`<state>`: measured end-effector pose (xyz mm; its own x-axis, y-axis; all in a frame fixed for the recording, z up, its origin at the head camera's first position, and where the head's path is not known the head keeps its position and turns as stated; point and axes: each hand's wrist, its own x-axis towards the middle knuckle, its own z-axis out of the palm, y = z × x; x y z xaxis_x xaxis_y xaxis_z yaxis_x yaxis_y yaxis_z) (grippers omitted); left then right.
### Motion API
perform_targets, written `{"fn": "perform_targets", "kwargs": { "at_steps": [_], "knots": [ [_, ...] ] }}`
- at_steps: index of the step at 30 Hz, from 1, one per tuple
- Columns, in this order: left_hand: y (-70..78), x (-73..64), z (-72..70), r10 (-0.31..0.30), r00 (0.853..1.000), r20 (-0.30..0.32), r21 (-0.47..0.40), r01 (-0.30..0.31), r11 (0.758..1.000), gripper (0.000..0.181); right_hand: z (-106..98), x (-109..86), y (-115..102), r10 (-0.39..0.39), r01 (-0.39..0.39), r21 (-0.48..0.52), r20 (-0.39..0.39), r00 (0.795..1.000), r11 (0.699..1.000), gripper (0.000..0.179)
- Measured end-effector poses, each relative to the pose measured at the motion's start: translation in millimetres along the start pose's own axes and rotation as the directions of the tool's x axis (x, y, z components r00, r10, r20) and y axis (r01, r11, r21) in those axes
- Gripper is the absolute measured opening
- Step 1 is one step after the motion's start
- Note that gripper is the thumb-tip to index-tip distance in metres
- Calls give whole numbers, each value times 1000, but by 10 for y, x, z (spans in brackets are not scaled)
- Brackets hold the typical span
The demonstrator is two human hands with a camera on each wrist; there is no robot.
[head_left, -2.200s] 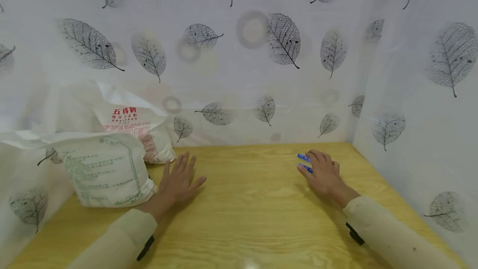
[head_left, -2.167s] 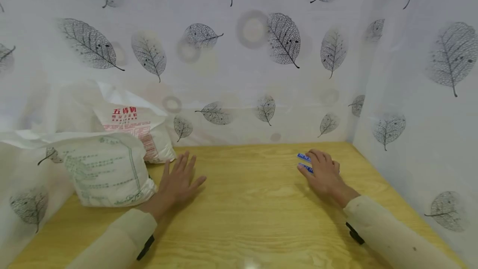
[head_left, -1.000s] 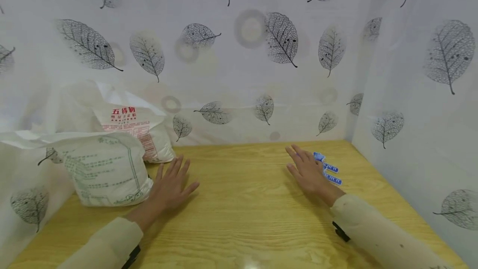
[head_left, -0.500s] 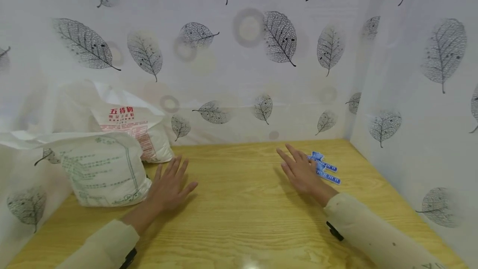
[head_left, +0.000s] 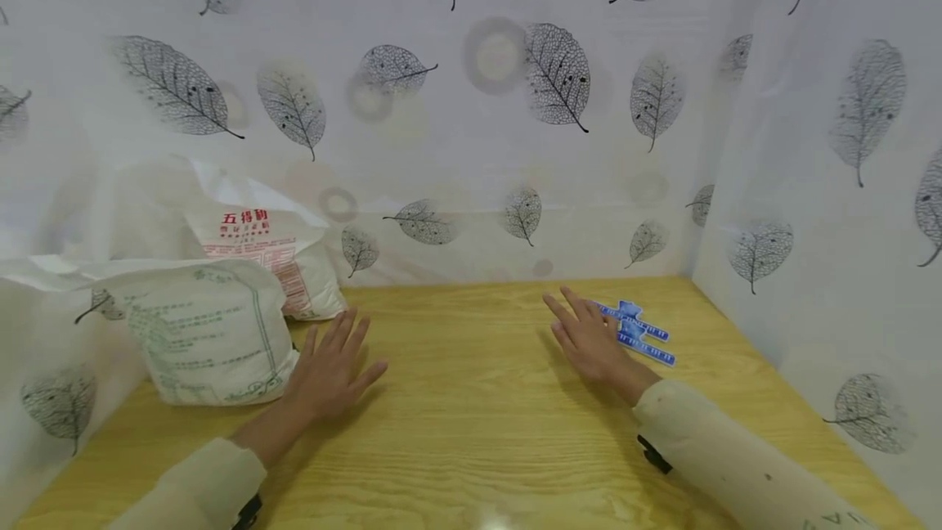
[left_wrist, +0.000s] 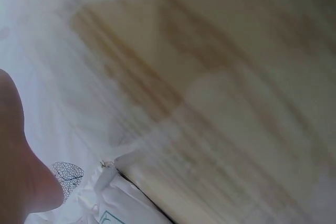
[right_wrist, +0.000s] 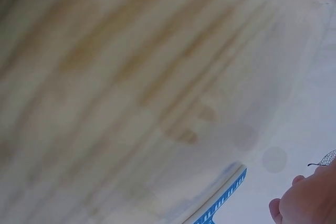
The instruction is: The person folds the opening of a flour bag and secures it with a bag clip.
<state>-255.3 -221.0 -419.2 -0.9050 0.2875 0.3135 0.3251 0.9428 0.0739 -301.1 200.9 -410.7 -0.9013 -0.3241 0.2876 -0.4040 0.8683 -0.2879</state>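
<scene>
Two blue clips with a white piano-key print lie side by side on the wooden table, the back clip [head_left: 651, 329] and the front clip [head_left: 652, 350]. Just left of them is my right hand [head_left: 592, 348], palm down with fingers spread, covering part of their left ends. Whether it touches them I cannot tell. In the right wrist view, a blue clip's edge [right_wrist: 226, 195] shows near the hand [right_wrist: 310, 200]. My left hand [head_left: 324, 375] is palm down with spread fingers beside the front white bag [head_left: 206, 334], holding nothing. Its edge fills the left wrist view's left side.
Behind the front bag stands another white bag with red print [head_left: 250, 240]. Leaf-patterned white sheeting [head_left: 456, 137] encloses the back and both sides of the wooden table [head_left: 471, 415].
My right hand has moved left off the blue clips, uncovering most of them. The left hand has shifted slightly left and nearer. Both bags stay in place.
</scene>
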Motion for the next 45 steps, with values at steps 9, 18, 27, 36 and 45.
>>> {"fn": "perform_targets", "kwargs": {
  "at_steps": [9, 18, 27, 36, 45],
  "knots": [
    [-85, -57, 8, 55, 998, -32, 68, -53, 996, 79, 82, 61, -133, -35, 35, -3, 29, 999, 999, 51],
    [-145, -93, -33, 109, 981, -163, 82, -97, 992, 74, 152, 107, -289, -31, 29, 30, 47, 998, 999, 53],
    [-235, -113, -80, 192, 889, -415, 59, -184, 981, 67, 194, 184, -453, -54, 53, 46, 39, 998, 998, 53],
    [-257, -177, -149, 209, 852, -479, 82, -194, 978, 61, 238, 214, -523, -60, 58, 39, 55, 997, 998, 55],
    [-299, -224, -190, 269, 797, -541, 115, -247, 962, 63, 238, 220, -531, -60, 58, 52, 41, 997, 997, 55]
  ]
}}
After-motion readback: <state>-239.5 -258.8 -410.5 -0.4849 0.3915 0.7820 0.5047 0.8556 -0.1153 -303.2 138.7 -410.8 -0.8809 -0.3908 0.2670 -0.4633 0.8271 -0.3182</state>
